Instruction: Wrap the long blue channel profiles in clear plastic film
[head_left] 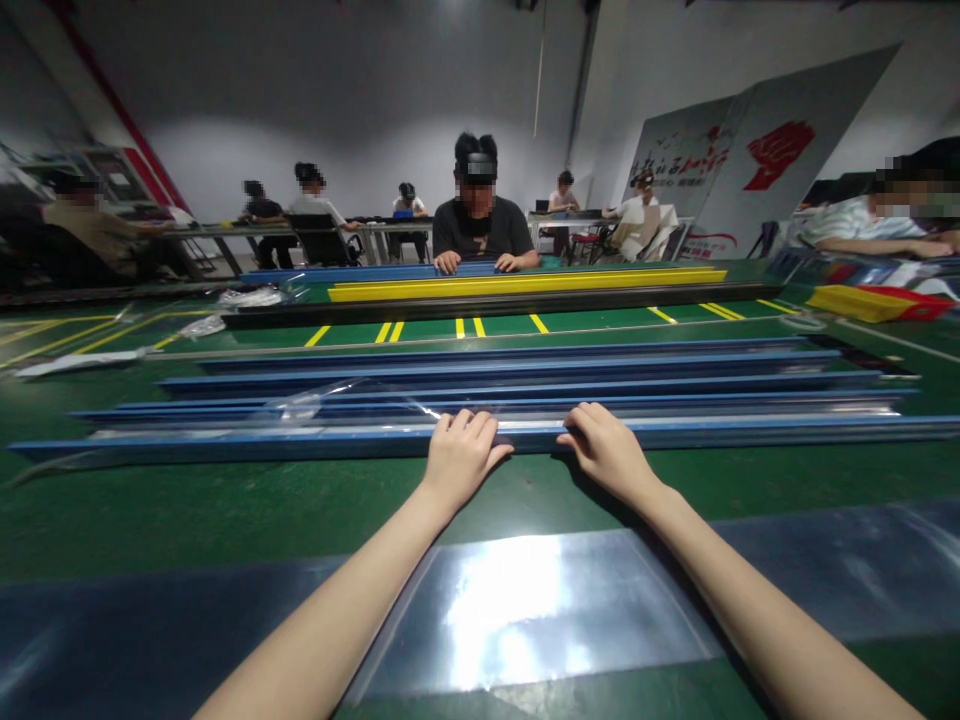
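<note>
A long blue strip (712, 434) with a raised edge, like a plastic profile, lies across the green table in front of me. My left hand (461, 455) is closed over it near the middle, fingers on the far side and thumb in front. A short way to the right, my right hand (604, 448) grips the same strip with bent fingers; their tips are partly hidden. Crumpled clear film (304, 408) lies over the strips left of my hands. Just behind, several more blue strips (247, 384) run parallel.
Shiny clear sheeting (517, 610) covers the table under my forearms. Farther off are a black strip (525, 303), a yellow strip (540, 285) and a seated co-worker (484, 225) with both hands on blue strips. A yellow tray (855, 303) stands at right.
</note>
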